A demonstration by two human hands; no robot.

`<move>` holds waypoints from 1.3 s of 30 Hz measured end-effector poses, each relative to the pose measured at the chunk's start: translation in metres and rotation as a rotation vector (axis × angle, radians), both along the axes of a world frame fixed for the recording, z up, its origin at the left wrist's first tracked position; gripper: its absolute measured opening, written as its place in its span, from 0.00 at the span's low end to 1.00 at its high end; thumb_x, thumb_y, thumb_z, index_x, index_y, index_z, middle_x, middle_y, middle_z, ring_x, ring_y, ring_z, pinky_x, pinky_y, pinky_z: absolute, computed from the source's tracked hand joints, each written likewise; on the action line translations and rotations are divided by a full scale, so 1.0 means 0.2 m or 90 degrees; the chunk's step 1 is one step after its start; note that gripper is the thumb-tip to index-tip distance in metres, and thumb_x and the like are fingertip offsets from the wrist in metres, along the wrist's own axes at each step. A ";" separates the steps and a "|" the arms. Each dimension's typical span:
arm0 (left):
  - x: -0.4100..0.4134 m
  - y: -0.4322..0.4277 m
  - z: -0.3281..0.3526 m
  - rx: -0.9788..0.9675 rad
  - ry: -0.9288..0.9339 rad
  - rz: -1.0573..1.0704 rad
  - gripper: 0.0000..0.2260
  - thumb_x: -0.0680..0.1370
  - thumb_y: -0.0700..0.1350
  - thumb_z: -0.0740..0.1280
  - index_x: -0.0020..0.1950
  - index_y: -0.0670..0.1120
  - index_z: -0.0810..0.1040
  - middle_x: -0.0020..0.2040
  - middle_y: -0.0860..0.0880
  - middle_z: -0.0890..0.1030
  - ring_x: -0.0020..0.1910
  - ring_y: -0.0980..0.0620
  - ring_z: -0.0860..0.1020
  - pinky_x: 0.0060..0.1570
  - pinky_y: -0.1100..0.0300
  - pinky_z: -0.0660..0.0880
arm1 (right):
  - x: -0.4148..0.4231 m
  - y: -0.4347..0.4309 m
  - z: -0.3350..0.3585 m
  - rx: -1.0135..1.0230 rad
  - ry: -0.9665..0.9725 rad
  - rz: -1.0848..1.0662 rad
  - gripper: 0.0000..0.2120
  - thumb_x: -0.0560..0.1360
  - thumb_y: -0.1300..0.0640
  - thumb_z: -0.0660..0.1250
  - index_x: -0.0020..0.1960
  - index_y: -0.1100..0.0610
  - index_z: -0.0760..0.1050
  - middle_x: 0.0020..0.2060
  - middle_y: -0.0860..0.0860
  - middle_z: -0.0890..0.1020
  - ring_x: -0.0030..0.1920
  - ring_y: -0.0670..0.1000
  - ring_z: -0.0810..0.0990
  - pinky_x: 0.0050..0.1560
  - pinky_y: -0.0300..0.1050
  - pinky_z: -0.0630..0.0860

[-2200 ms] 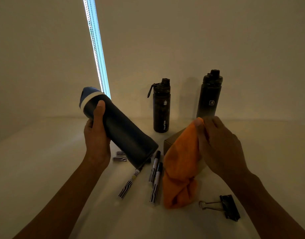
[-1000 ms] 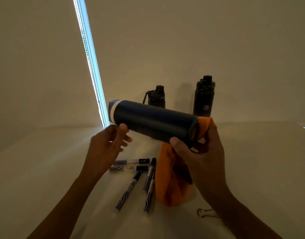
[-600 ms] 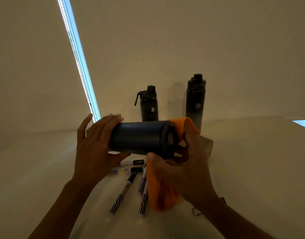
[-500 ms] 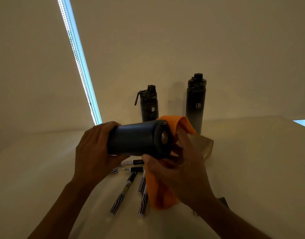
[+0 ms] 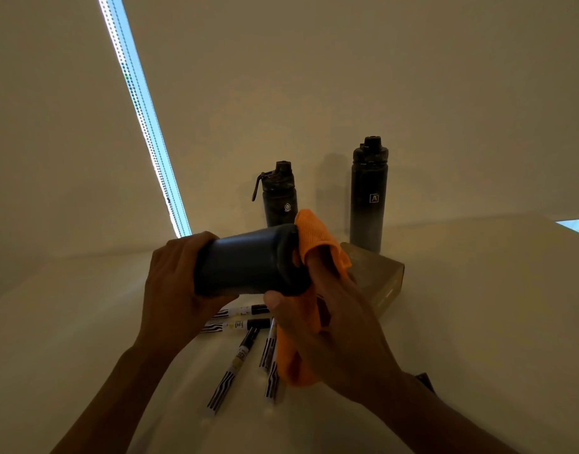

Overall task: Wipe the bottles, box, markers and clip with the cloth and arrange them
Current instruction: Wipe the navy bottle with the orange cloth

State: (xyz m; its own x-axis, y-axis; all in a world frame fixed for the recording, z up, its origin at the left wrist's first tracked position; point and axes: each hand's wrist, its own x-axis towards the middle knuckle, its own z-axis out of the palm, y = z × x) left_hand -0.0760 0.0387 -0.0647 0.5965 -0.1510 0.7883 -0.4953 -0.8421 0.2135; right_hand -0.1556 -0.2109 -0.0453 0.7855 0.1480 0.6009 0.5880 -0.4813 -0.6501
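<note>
Blue bottle (image 5: 249, 260): held on its side above the markers (image 5: 242, 352), left hand (image 5: 173, 290) curled round its body, right hand (image 5: 334, 329) pinching the cloth (image 5: 314, 237) to its base; judged early, with far short bottle (image 5: 280, 204), tall bottle (image 5: 368, 204), box (image 5: 380, 280), markers and near-right clip (image 5: 425, 379) left to wipe and arrange.

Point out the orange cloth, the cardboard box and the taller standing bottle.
orange cloth (image 5: 316, 232): head view, its upper fold.
cardboard box (image 5: 380, 273): head view, its top face.
taller standing bottle (image 5: 368, 224): head view, body below the logo.
</note>
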 end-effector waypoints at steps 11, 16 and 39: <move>-0.02 0.00 0.06 -0.008 -0.026 0.022 0.39 0.66 0.64 0.71 0.69 0.43 0.71 0.62 0.40 0.77 0.61 0.43 0.73 0.61 0.48 0.69 | -0.02 0.01 -0.02 -0.125 -0.180 -0.073 0.24 0.78 0.32 0.60 0.66 0.46 0.68 0.56 0.42 0.77 0.59 0.37 0.69 0.70 0.38 0.60; -0.02 0.02 0.06 -0.051 -0.028 0.054 0.40 0.63 0.58 0.79 0.70 0.45 0.69 0.62 0.39 0.78 0.60 0.39 0.75 0.59 0.41 0.74 | 0.00 0.02 -0.04 -0.136 -0.216 -0.089 0.24 0.78 0.30 0.56 0.63 0.47 0.69 0.61 0.44 0.73 0.61 0.45 0.71 0.69 0.49 0.65; 0.01 0.04 0.04 -0.054 0.008 0.035 0.43 0.62 0.60 0.77 0.71 0.42 0.70 0.63 0.37 0.78 0.60 0.36 0.77 0.59 0.36 0.76 | -0.04 0.00 -0.01 -0.081 -0.220 -0.041 0.23 0.79 0.33 0.58 0.59 0.49 0.76 0.56 0.42 0.76 0.60 0.35 0.67 0.70 0.39 0.60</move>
